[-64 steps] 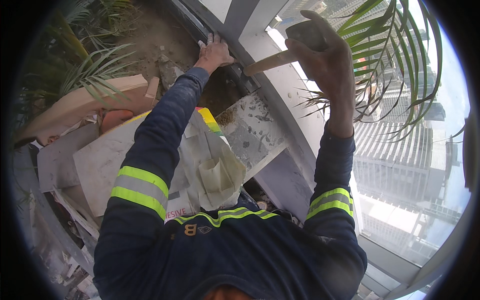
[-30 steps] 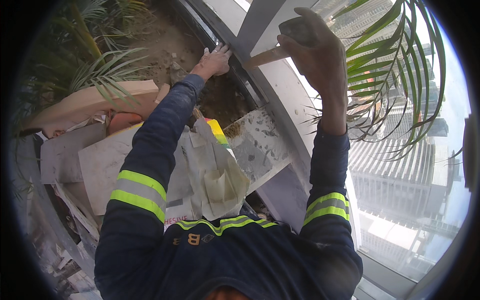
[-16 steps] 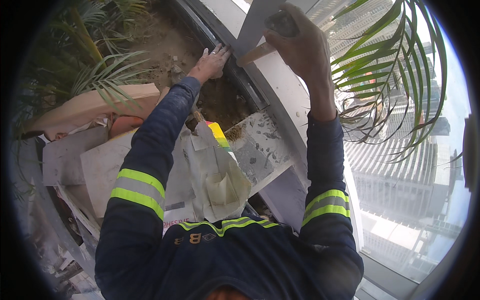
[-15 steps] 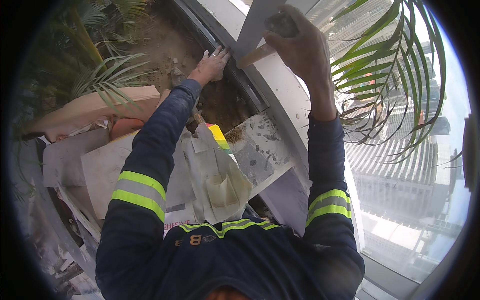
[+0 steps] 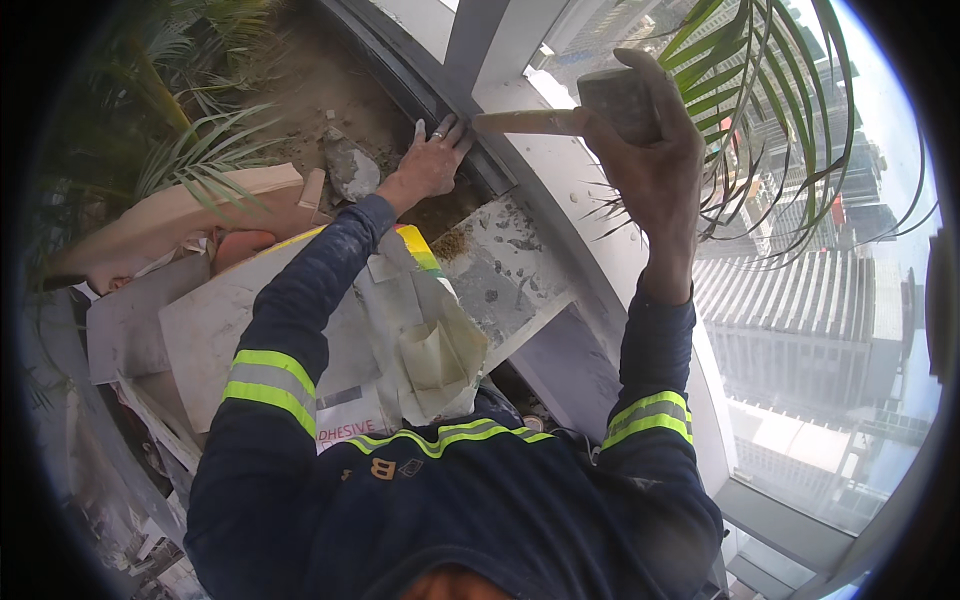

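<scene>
My left hand [image 5: 432, 166] lies with its fingers stretched over the dark strip [image 5: 487, 170] that edges the soil bed, a ring on one finger. To its right, my right hand [image 5: 655, 150] is raised and wrapped round the blocky grey head of a mallet [image 5: 530, 122]. The mallet's wooden handle points left, its tip near the fingers of my left hand and by the pale window ledge [image 5: 560, 190]. Whether the tip touches the ledge or strip I cannot tell. Beside my left wrist lies a flat, mortar-smeared grey piece [image 5: 352, 168], partly covered by my forearm.
Below the hands sit a stained grey slab [image 5: 505, 265], a torn paper bag [image 5: 440, 365] and loose white boards [image 5: 215, 335]. Palm fronds [image 5: 215, 150] stand at left; another frond [image 5: 790, 110] hangs by the window at right. A grey post [image 5: 490, 45] rises ahead.
The view has shifted slightly. My right hand has moved right and lower in the picture, and the mallet handle has swung from slanting to nearly level. My left hand stays on the dark strip.
</scene>
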A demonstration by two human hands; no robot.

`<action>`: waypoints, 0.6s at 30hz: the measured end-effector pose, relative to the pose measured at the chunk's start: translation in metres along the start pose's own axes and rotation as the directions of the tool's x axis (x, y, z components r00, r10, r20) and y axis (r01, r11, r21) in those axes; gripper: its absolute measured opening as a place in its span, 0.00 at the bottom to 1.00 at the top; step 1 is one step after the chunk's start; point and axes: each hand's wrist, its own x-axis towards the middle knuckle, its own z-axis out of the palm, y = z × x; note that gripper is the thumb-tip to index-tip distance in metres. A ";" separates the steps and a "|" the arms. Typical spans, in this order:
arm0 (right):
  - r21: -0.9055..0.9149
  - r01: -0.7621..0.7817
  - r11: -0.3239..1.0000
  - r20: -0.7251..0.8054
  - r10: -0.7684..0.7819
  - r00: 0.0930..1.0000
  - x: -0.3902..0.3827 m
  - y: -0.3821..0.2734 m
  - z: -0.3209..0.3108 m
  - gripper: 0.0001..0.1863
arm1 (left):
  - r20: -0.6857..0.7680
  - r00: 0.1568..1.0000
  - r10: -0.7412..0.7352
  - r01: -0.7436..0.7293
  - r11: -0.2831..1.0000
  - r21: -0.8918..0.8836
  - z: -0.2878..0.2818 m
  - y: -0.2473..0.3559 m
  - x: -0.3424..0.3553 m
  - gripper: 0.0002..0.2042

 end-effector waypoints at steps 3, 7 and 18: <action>0.072 -0.073 0.995 -0.046 0.077 0.996 -0.039 -0.001 -0.030 0.32 | -0.141 0.965 0.220 -0.228 0.973 -0.040 0.014 0.044 -0.031 0.35; 0.059 -0.133 0.989 -0.041 0.135 0.990 -0.069 -0.006 -0.056 0.32 | -0.126 0.966 0.224 -0.239 0.964 -0.114 -0.003 0.062 -0.039 0.29; -0.040 -0.057 0.998 -0.040 0.056 0.998 -0.062 0.008 -0.050 0.34 | -0.192 0.958 0.212 -0.257 0.933 -0.252 -0.012 0.016 -0.039 0.36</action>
